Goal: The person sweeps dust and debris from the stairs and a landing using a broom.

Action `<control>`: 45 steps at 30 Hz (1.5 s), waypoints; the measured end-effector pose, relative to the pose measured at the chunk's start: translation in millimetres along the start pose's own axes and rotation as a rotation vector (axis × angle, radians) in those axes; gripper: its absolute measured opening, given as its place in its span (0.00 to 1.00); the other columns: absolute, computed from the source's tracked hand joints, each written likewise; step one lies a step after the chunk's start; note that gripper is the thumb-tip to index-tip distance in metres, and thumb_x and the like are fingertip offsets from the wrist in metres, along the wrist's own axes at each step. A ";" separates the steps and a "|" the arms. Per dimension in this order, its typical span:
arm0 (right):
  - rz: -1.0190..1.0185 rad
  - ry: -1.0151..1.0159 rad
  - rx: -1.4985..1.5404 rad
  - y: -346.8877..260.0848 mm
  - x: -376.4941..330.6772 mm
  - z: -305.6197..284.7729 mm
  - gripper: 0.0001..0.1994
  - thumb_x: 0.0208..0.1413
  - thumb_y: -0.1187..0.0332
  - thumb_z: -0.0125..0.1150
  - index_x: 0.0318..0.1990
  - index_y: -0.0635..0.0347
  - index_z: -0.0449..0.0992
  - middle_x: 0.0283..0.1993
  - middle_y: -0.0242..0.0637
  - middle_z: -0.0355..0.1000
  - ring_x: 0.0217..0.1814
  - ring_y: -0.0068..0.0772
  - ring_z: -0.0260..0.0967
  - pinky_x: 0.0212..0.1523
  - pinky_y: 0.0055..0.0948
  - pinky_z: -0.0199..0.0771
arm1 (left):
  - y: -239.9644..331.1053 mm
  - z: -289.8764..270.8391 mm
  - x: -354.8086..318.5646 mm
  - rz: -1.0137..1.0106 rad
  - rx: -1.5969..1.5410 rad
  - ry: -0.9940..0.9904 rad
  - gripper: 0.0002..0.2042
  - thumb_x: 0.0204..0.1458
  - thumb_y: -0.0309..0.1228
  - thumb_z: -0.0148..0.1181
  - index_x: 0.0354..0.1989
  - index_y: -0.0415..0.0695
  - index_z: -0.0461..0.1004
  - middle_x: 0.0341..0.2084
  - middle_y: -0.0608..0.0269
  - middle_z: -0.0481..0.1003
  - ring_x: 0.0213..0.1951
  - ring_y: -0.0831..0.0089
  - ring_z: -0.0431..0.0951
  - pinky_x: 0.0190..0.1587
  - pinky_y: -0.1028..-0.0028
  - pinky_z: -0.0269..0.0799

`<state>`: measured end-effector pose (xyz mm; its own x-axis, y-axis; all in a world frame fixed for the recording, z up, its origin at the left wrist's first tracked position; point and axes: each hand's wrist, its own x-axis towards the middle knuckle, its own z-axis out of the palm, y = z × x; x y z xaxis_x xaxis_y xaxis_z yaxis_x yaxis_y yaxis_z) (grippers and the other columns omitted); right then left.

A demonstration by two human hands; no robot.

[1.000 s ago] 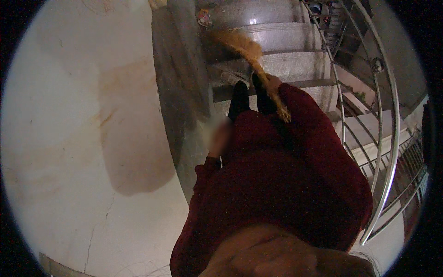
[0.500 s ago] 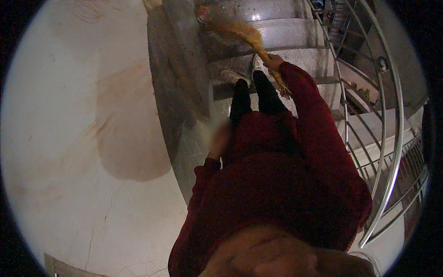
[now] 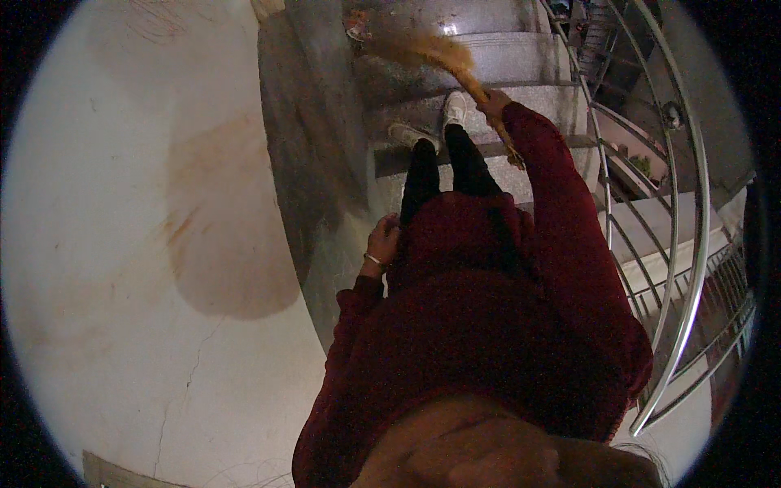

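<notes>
straw broom [image 3: 431, 54] far ahead, bristles blurred over grey stair step [image 3: 521, 57]; right hand [image 3: 494, 103] fingers clamped on its handle; left hand [image 3: 382, 242] hangs empty by hip, fingers loosely curled; steel railing [image 3: 691, 203] right, stained pale wall [image 3: 146, 244] left

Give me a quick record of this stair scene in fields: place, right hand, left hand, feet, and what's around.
Place: grey stone stairs, seen from above
Right hand: right hand gripping a straw broom, bristles blurred over a lower step
Left hand: left hand at the person's side, holding nothing visible, bracelet on the wrist
Feet: white shoes on one step
Left side: stained pale wall
Right side: metal railing
</notes>
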<state>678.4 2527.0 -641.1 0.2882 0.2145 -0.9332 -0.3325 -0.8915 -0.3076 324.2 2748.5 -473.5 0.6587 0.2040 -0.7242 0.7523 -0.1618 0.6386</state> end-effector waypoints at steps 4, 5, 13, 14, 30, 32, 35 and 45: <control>-0.200 0.260 -0.145 -20.5 -32.9 -13.1 0.19 0.38 0.65 0.54 0.40 0.63 0.64 0.23 0.42 0.68 0.23 0.36 0.67 0.26 0.32 0.68 | -7.0 3.1 7.0 -0.018 -0.111 -0.048 0.17 0.47 0.31 0.46 0.47 0.43 0.60 0.38 0.57 0.69 0.40 0.66 0.69 0.41 0.71 0.64; -0.247 0.208 -0.158 -19.4 -44.9 -24.2 0.20 0.36 0.65 0.54 0.41 0.61 0.64 0.29 0.45 0.68 0.30 0.40 0.66 0.31 0.34 0.67 | -7.5 5.0 9.2 0.016 -0.139 -0.042 0.17 0.47 0.31 0.46 0.47 0.43 0.60 0.38 0.57 0.69 0.40 0.66 0.69 0.41 0.71 0.64; -0.181 0.020 -1.188 14.5 -110.5 -126.5 0.30 0.40 0.72 0.49 0.55 0.53 0.47 0.35 0.50 0.66 0.37 0.48 0.65 0.32 0.39 0.68 | -9.0 13.7 19.2 0.006 -0.174 -0.044 0.17 0.47 0.29 0.45 0.48 0.45 0.60 0.38 0.57 0.68 0.39 0.67 0.68 0.42 0.71 0.62; -0.145 -0.007 -1.325 1.9 -116.8 -132.4 0.29 0.42 0.72 0.48 0.54 0.54 0.48 0.34 0.49 0.67 0.36 0.48 0.66 0.30 0.38 0.68 | -8.9 14.0 19.5 -0.001 -0.166 -0.035 0.17 0.47 0.29 0.45 0.48 0.45 0.60 0.38 0.57 0.68 0.39 0.67 0.68 0.41 0.71 0.63; -0.257 -0.415 -1.260 -157.4 7.1 22.9 0.13 0.42 0.72 0.49 0.39 0.60 0.64 0.26 0.44 0.68 0.26 0.37 0.68 0.19 0.34 0.67 | -15.7 18.4 19.7 -0.119 -0.195 0.015 0.17 0.47 0.28 0.46 0.49 0.46 0.59 0.37 0.58 0.68 0.38 0.69 0.68 0.40 0.71 0.64; -0.282 -0.372 -1.119 -168.0 0.8 28.3 0.19 0.41 0.74 0.49 0.44 0.59 0.61 0.30 0.46 0.67 0.26 0.38 0.68 0.19 0.34 0.68 | -19.9 25.2 19.0 -0.072 -0.222 0.061 0.16 0.48 0.30 0.45 0.48 0.44 0.61 0.36 0.58 0.69 0.36 0.68 0.69 0.38 0.70 0.65; -0.163 -0.234 -0.605 -170.3 -20.0 20.8 0.26 0.40 0.76 0.49 0.51 0.58 0.55 0.38 0.48 0.65 0.27 0.39 0.68 0.19 0.32 0.71 | -72.5 66.2 27.0 0.203 0.235 0.319 0.14 0.50 0.33 0.42 0.44 0.41 0.63 0.33 0.56 0.68 0.33 0.67 0.69 0.36 0.70 0.65; -0.330 -0.175 -0.767 -63.6 -21.1 27.4 0.26 0.39 0.66 0.55 0.49 0.59 0.59 0.37 0.50 0.67 0.37 0.42 0.66 0.35 0.36 0.67 | -44.5 56.6 38.0 0.046 0.053 0.188 0.15 0.51 0.36 0.41 0.43 0.41 0.63 0.37 0.55 0.67 0.38 0.66 0.68 0.39 0.69 0.64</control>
<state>668.9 2590.1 -607.0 0.0998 0.5134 -0.8524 0.4624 -0.7824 -0.4171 316.5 2708.8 -544.1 0.6818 0.3710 -0.6305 0.7246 -0.2246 0.6515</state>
